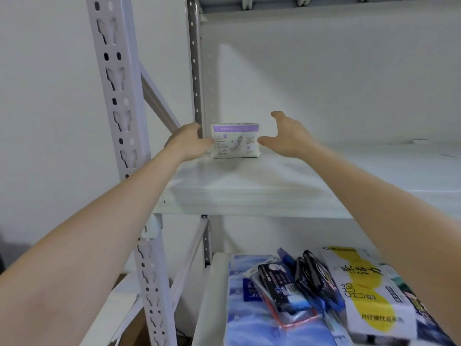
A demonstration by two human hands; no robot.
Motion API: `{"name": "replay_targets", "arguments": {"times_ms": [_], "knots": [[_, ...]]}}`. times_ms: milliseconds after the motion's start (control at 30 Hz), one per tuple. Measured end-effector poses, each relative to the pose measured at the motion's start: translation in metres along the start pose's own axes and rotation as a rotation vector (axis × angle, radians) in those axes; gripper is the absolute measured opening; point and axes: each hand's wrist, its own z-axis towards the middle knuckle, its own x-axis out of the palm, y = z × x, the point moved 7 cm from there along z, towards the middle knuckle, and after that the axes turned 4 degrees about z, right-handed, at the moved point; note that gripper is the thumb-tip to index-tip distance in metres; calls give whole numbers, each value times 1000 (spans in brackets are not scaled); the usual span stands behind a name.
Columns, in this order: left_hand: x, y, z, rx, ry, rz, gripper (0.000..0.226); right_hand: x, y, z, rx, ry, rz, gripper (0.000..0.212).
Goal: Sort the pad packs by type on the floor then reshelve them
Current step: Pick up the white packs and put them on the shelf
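One pad pack (234, 141) stands at the back-left corner of the upper shelf (249, 193); your left hand (189, 142) grips its left end, your right hand (287, 138) is spread open just beside its right end. I'd square it snug into that corner before letting go; keep the space rightward free for matching packs.

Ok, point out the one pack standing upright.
The purple-banded pad pack, alone at the back of the upper shelf. The blue pack, black packs and yellow-printed pack lie flat or leaning, piled on the lower shelf.
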Motion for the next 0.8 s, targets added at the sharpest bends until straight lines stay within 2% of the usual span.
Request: {"name": "replay_targets", "arguments": {"times_ms": [100,233,633,800], "knots": [[-21,-13,-48,126,-152,104,50,-23,12,-46,-31,-118,-118,68],[-20,-28,-120,267,-240,229,55,-32,19,-115,-74,-199,-187,59],[19,-44,-309,269,-217,377,64,-14,-18,-298,-160,-132,-313,62],[52,-53,-385,249,-148,407,63,3,-54,-366,-179,-18,-331,62]]}}
